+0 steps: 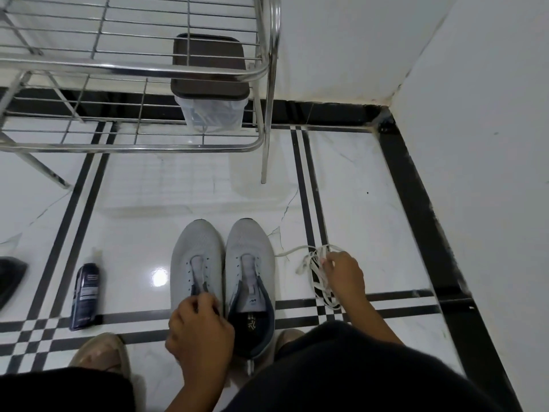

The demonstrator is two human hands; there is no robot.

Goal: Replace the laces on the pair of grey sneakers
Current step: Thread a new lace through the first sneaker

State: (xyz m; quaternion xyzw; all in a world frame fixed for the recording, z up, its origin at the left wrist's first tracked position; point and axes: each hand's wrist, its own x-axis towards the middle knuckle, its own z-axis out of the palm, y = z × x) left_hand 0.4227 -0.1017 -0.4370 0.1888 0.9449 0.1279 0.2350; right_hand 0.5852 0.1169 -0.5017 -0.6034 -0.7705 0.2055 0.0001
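- The right hand has its grip narrow, fingers curled into a loose tangle of white laces on the floor, just to the right of the grey sneakers.
- The left hand rests on the rear of the left sneaker, fingers curled at the dark tongue edge; whether it truly pinches the tongue I cannot tell.
- Both sneakers stand side by side, toes pointing away from the person, eyelets bare, so the old laces appear to be out already.
- The right sneaker touches the left one and its opening is uncovered.
- Judged step: picking out one lace and bringing it to the left sneaker. To do it well, find a free tip first and draw a single strand clear, or the tangle may knot.
- Keeping the tongue held flat should leave the eyelets nearest the toe open for the first crossing.
- Left of the sneakers, apart, a dark spray bottle lies on the floor.
- Beyond the toes stands a metal rack carrying a clear container with a dark lid.
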